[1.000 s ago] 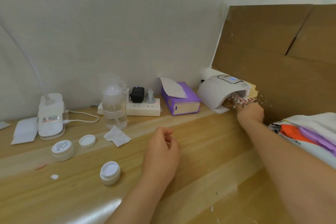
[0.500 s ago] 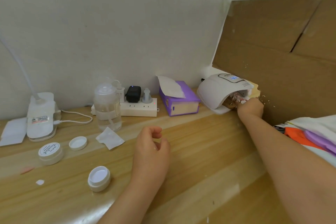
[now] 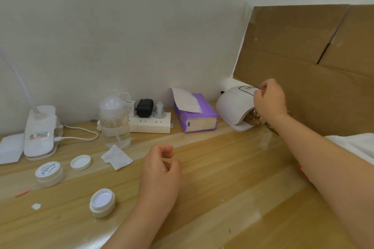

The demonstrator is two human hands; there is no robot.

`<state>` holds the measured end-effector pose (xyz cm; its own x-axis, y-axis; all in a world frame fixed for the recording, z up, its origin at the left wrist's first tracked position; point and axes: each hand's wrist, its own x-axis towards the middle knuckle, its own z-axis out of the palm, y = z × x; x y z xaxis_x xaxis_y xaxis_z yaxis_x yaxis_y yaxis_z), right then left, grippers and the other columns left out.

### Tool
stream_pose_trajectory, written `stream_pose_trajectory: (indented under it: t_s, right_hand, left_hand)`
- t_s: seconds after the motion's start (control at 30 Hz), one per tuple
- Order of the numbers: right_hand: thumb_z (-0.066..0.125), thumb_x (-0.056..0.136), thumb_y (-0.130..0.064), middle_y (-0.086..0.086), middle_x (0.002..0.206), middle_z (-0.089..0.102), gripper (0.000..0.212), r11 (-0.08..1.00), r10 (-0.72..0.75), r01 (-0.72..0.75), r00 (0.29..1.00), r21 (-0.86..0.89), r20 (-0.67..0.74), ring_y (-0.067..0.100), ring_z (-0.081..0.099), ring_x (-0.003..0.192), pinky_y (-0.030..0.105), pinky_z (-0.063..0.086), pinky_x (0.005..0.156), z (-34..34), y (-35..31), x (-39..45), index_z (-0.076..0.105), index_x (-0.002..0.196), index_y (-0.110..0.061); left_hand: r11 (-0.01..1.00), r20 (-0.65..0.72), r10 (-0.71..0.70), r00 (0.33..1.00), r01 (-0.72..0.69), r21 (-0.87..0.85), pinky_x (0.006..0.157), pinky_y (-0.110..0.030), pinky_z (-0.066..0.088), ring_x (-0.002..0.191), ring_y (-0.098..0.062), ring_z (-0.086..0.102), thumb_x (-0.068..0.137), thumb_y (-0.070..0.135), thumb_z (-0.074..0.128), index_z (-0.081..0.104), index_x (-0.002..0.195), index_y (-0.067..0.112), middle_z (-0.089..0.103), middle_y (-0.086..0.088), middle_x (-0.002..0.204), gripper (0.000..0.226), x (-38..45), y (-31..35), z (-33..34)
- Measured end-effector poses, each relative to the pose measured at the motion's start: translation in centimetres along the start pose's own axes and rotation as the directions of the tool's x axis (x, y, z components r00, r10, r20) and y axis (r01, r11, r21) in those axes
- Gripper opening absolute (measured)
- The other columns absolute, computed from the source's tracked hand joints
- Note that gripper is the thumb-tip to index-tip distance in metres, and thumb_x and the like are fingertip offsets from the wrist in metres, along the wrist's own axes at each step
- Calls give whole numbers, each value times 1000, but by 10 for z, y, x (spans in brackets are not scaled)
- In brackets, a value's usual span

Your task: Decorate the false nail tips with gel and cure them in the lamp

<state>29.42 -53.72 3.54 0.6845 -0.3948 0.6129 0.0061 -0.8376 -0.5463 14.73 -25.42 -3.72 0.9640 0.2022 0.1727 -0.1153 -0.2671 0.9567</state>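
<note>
while raised, right hand (image 3: 269,99) atop lamp (image 3: 234,107)

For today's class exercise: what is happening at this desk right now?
A person is curing nail tips. The right hand reaches over the top of the white curing lamp at its control panel, while decorated nail tips sit inside the lamp's opening. The left hand rests loosely curled on the wooden desk, holding nothing.
</note>
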Motion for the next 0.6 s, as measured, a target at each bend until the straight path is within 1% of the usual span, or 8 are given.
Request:
stream_pose_trajectory:
  t_s: [0.03, 0.1, 0.17, 0.23, 0.33, 0.37, 0.47, 0.6]
  right_hand:
    - [43, 88, -12, 17, 111, 54, 26, 997, -3, 12, 994, -75, 110, 32, 51, 100, 37, 40, 79, 2, -1, 10, 53, 112, -7]
    - [40, 90, -9, 22, 127, 48, 41, 967, 67, 17, 945, -253, 321, 38, 47, 113, 38, 40, 88, 6, 1, 28, 46, 130, -8]
    - [38, 90, -7, 21, 131, 49, 43, 928, 113, 55, 901, -367, 420, 38, 48, 116, 36, 42, 89, 9, 2, 41, 45, 132, -10]
    - [37, 91, -9, 17, 131, 51, 41, 889, 126, 113, 871, -444, 475, 35, 50, 115, 35, 43, 88, 12, 1, 53, 49, 129, -13]
    - [32, 95, -13, 11, 140, 45, 45, 828, 130, 204, 836, -522, 533, 33, 45, 123, 38, 40, 98, 15, -2, 65, 43, 138, -22]
    - [31, 95, -13, 10, 142, 43, 46, 812, 128, 227, 829, -537, 544, 33, 43, 125, 38, 40, 100, 16, -1, 67, 41, 140, -23]
    - [30, 95, -12, 11, 140, 45, 47, 786, 109, 265, 829, -558, 548, 33, 45, 121, 39, 41, 96, 19, 6, 72, 43, 138, -23]
    - [29, 95, -9, 13, 133, 50, 44, 749, 47, 351, 818, -562, 573, 32, 49, 115, 38, 44, 93, 18, 8, 71, 49, 132, -19]
  left_hand:
    - [1000, -3, 0, 1000, 0, -9, 46, -8, 37, 55, 7, 48, 89, 9, 55, 50, 91, 33, 56, 11, 94, 24, -1, 0, 0]
    - [1000, -3, -6, 1000, 6, -16, 44, -9, 36, 52, 5, 47, 89, 9, 55, 51, 91, 32, 57, 9, 92, 24, -1, 0, 0]
    - [1000, 1, -14, 1000, 14, -14, 43, -10, 36, 50, 5, 47, 89, 10, 55, 52, 91, 32, 57, 7, 89, 23, -2, -1, -1]
    - [1000, 10, -14, 1000, 14, -5, 42, -10, 35, 49, 5, 47, 90, 11, 55, 52, 92, 33, 57, 6, 86, 22, -2, -1, -1]
    - [1000, 21, -15, 1000, 15, 1, 42, -9, 36, 50, 6, 47, 90, 11, 56, 52, 93, 33, 57, 6, 87, 23, -1, -1, -1]
    - [1000, 22, -15, 1000, 15, 1, 42, -9, 36, 50, 6, 47, 90, 11, 56, 52, 93, 34, 58, 6, 88, 23, -2, -1, 0]
    - [1000, 23, -7, 1000, 7, -10, 42, -9, 36, 49, 5, 46, 90, 10, 56, 52, 93, 33, 57, 6, 87, 24, -2, -2, 0]
    - [1000, 5, -1, 1000, 1, -6, 45, -9, 36, 51, 4, 47, 90, 11, 56, 52, 92, 33, 58, 8, 86, 23, -1, -3, 0]
